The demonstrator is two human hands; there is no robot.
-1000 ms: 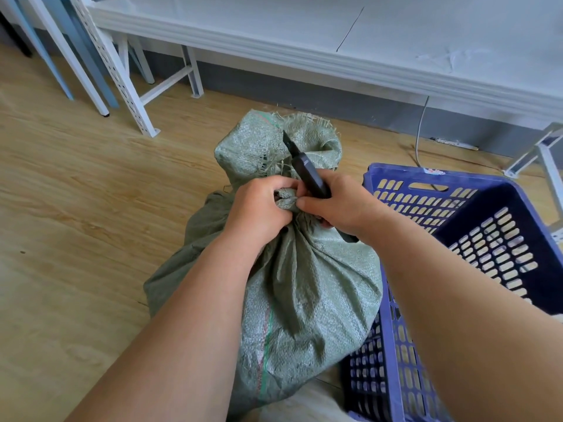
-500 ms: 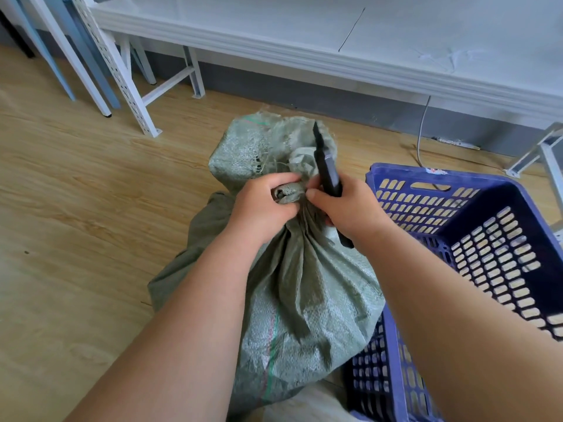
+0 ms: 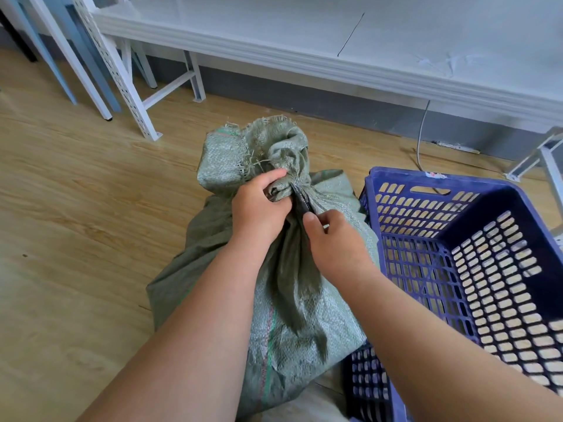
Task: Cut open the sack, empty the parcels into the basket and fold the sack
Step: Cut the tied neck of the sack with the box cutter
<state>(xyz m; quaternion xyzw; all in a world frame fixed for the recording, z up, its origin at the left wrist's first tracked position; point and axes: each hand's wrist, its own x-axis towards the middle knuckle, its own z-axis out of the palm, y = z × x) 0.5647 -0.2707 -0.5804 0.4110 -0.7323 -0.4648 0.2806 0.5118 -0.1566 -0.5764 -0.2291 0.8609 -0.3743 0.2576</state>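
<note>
Green woven sack [image 3: 292,306] sits on the wood floor [image 3: 76,239], directly in front of me, touching the blue plastic basket [image 3: 475,269] on my right. Sack long axis runs from near me up and away; the bunched neck points away from me, frayed mouth flopped above the tie point toward the white shelf [image 3: 335,47].

My left hand [image 3: 259,205]: grip clenched on the gathered neck of the sack, fingers wrapped round the bunch just below the frayed top.

My right hand [image 3: 332,239]: grip closed round the handle of a black cutter [image 3: 300,199]. Cutter long axis runs from my right hand up and to the left; its tip is at the tied neck, touching the fabric right beside my left fingers. Can't tell whether the blade is inside the tie or just against it, and can't tell scissors from knife.

Basket: slotted walls, handle cut-out on the far wall, floor showing through the slots. No parcels visible in it. Small white label [image 3: 435,175] on the far rim, print too small to read.

Sack has a thin red and green stripe running down the near side. No readable writing on the sack.

Grey cable [image 3: 422,132] drops from the shelf to the floor behind the basket; white power strip [image 3: 457,146] lies along the wall base.
</note>
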